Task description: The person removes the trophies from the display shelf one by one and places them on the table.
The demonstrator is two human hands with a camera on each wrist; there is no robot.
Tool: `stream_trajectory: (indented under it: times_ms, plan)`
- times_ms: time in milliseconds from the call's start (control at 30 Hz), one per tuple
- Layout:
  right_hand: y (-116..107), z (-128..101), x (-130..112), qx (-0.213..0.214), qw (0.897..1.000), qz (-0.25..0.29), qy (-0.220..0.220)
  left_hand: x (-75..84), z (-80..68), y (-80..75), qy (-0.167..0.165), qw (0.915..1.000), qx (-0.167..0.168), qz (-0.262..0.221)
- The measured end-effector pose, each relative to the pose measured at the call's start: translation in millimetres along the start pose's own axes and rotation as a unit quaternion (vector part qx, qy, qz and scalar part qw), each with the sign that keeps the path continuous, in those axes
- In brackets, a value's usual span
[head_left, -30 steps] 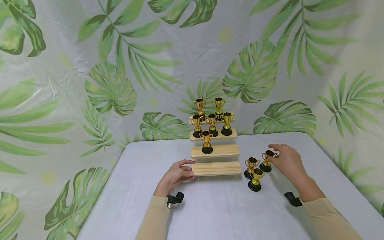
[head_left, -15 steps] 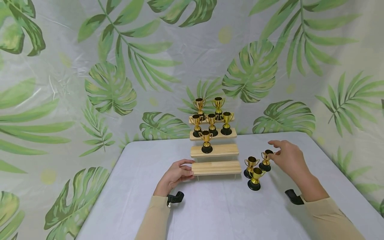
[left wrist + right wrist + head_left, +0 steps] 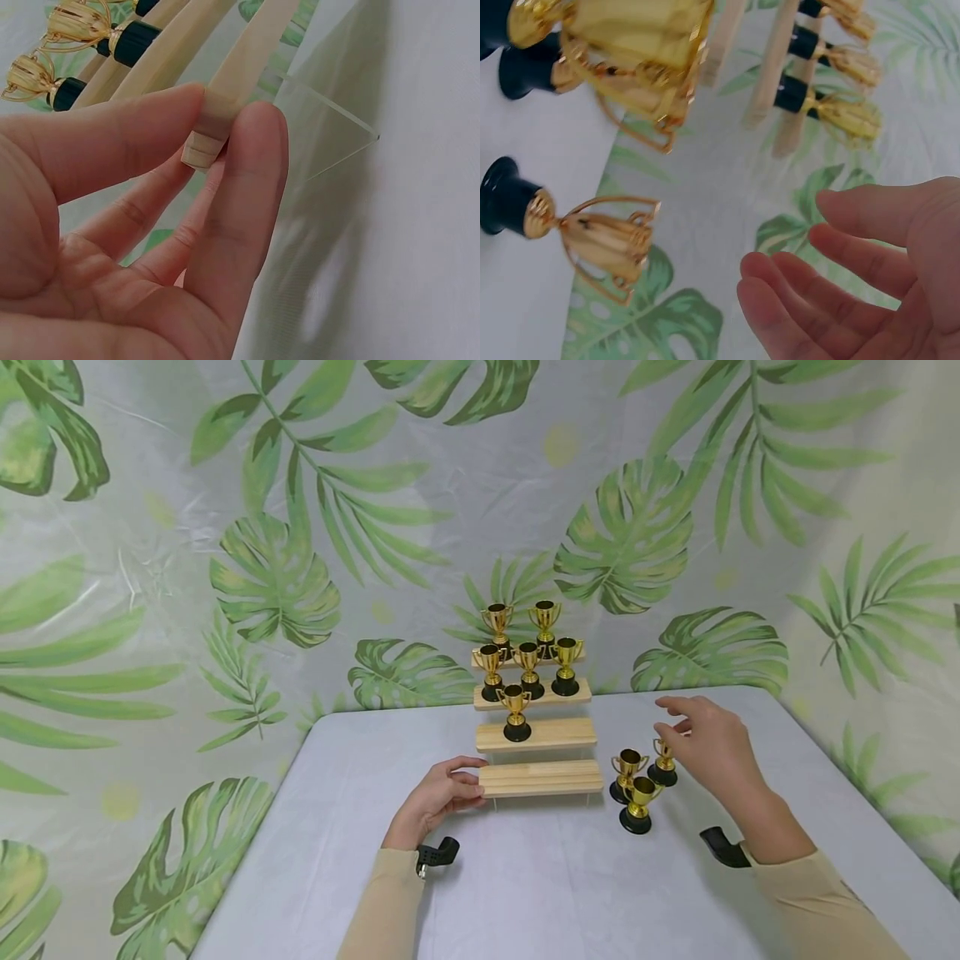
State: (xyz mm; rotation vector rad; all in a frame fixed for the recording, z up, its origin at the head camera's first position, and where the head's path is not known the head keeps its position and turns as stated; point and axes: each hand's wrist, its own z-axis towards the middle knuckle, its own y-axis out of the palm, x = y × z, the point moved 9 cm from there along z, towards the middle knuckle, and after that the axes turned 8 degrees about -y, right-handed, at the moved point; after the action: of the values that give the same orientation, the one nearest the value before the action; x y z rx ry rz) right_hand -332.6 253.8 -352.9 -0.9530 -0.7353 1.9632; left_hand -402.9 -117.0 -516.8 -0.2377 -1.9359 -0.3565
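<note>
A four-step wooden stand [image 3: 547,736] sits mid-table. My left hand [image 3: 474,781] pinches the left end of its bottom step [image 3: 542,778]; in the left wrist view the thumb and fingers [image 3: 247,172] clamp the slat end [image 3: 204,147]. Several gold trophies with black bases fill the two upper steps, and one trophy [image 3: 516,714] stands on the third. Three more trophies stand on the table to the right: a rear one [image 3: 662,762], a left one [image 3: 627,773] and a front one [image 3: 637,807]. My right hand [image 3: 675,722] hovers open just above the rear trophy [image 3: 592,236], holding nothing.
The table [image 3: 525,877] has a pale grey cloth, with a leaf-print backdrop [image 3: 300,527] close behind the stand. The table's right edge [image 3: 862,810] runs near my right forearm. A clear acrylic support [image 3: 337,127] holds the steps up.
My right hand has lifted off the rear trophy and drifted up and slightly left, fingers spreading. The trophy stays on the table. The left hand keeps its pinch on the bottom step.
</note>
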Motion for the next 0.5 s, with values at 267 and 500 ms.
stream_trajectory:
  times_ms: [267,500]
  plan:
    - [-1,8,-25,0.022,0.999,0.024,-0.013,2.3,-1.6,1.9,0.001,1.0000,-0.001,0.001]
    - [9,16,-40,0.028,0.999,0.043,-0.015,2.5,-1.1,3.7,0.002,1.0000,0.004,0.006]
